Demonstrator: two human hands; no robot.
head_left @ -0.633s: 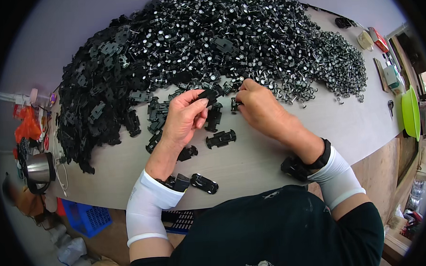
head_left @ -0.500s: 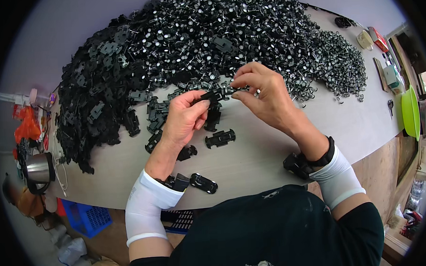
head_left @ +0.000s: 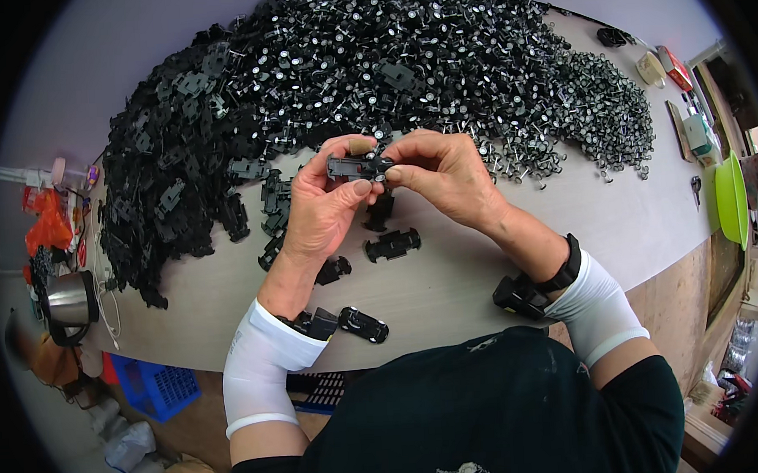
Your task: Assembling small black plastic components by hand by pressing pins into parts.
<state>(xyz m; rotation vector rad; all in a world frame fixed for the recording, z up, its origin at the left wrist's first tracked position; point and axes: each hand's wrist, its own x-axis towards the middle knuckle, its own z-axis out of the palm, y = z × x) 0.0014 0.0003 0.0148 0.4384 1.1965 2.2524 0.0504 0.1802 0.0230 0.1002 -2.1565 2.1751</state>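
A dark toy car chassis is held level over the table, its hollow side showing. My left hand pinches it by its long sides. The fingertips of my right hand close on its right end, where small wheels show; whether a wheel axle sits fully in the chassis is hidden by the fingers. Below my hands several chassis lie on the table, one of them a black chassis on its own. Near the table's front edge, beside my left forearm, rests a black toy car.
A large heap of wheel axles covers the back of the table, trailing right into smaller wheel pieces. Dark chassis are heaped at the left. A metal kettle stands far left, a green basin far right.
My right hand has moved left onto the end of the chassis and pinches there. The chassis has been turned, so its hollow side shows. My left hand keeps hold of it.
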